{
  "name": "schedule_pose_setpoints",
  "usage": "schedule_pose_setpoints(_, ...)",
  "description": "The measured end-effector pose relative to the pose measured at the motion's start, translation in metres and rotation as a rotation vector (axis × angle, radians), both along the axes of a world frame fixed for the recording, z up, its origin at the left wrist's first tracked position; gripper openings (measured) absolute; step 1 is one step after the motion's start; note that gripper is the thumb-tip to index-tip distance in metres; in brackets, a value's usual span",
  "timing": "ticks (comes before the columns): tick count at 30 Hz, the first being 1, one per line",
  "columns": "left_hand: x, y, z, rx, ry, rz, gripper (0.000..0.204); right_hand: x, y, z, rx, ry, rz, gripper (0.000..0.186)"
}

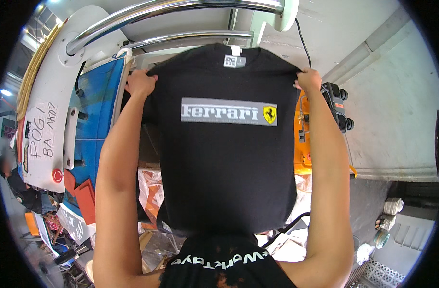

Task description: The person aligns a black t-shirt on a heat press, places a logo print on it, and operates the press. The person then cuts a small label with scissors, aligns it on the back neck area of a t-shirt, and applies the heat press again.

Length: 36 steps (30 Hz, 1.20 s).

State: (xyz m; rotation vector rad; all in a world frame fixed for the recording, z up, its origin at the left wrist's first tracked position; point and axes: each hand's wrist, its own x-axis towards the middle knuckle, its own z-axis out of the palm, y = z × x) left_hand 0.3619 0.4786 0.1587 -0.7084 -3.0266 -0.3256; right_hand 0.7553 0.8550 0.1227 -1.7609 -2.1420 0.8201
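A black T-shirt [224,163] hangs stretched out in front of me, its chest side facing me. Across its chest runs a grey rectangular print with white lettering and a small yellow shield. Pale labels [234,61] show at the inside of the neck. My left hand [141,82] pinches the shirt at its left shoulder. At the opposite shoulder, my right hand [309,79] grips the cloth with fingers closed. Both arms are stretched forward, and the lower hem hangs close to my body.
Chrome rails [176,12] cross above the shirt. Leftward stands a white machine panel [44,139] with a red button [57,175], beside a blue board [97,105]. An orange machine [302,149] is partly hidden behind my right arm. A person [23,189] is at the far left.
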Motion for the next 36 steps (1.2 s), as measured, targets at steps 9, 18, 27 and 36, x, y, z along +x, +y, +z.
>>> schedule_pose_setpoints(9, 0.095, -0.023, -0.066, 0.314, 0.134, -0.613, 0.055, -0.028, -0.129, -0.027, 0.266, 0.072, 0.500, 0.069)
schedule_pose_setpoints(18, 0.264, -0.258, -0.094, 0.640, -0.811, -0.024, 0.059, 0.171, -0.332, -0.036, -0.375, 0.165, 0.037, 0.075)
schedule_pose_setpoints(27, 0.269, -0.362, -0.111, 1.024, -1.216, 0.375, 0.038, 0.247, -0.405, -0.039, -0.182, 0.110, -0.233, 0.047)
schedule_pose_setpoints(36, 0.294, -0.387, -0.122, 1.173, -1.236, 0.333, 0.027, 0.227, -0.393, -0.034, 0.604, -0.196, 0.034, 0.019)
